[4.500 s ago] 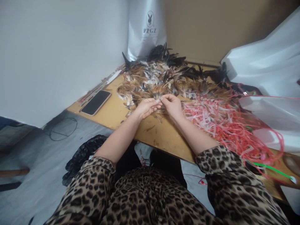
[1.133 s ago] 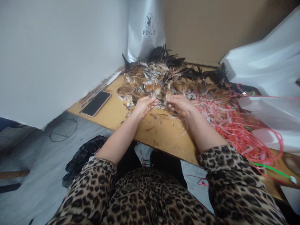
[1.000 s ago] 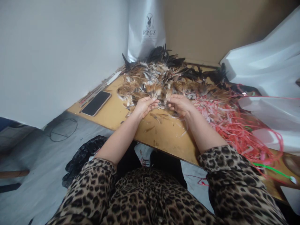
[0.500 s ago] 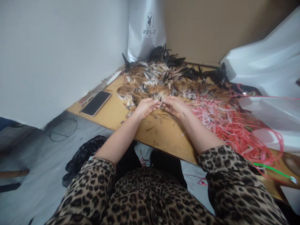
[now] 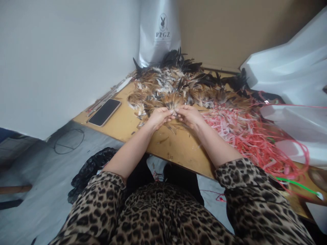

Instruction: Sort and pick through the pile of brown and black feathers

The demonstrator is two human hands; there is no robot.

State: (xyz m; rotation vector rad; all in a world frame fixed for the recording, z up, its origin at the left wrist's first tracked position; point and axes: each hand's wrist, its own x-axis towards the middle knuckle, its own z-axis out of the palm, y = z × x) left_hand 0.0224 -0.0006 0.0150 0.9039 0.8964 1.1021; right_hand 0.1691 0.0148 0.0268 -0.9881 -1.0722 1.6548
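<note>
My left hand (image 5: pixel 161 116) and my right hand (image 5: pixel 187 115) meet over the near part of the wooden table (image 5: pixel 163 143). Between their fingertips they pinch a fanned bunch of brown feathers (image 5: pixel 173 100), its pale quill ends toward me. Both hands are closed, fingers curled under. Just beyond them spreads a large pile of brown, white and black feathers (image 5: pixel 163 81). A heap of red and pink plastic ribbon strips (image 5: pixel 255 143) lies to the right of my right hand. Some loose feather bits are on the table below my hands.
A phone (image 5: pixel 105 112) lies at the table's left. A white printed bag (image 5: pixel 160 37) stands behind the feathers, and white plastic sheeting (image 5: pixel 291 68) hangs at right. A green strip (image 5: pixel 297 184) lies at the right edge. A black plastic bag (image 5: pixel 87 175) is on the floor.
My right hand has shifted very slightly on the quill ends, and the feather bunch looks a little more fanned. My left hand stays nearly in place.
</note>
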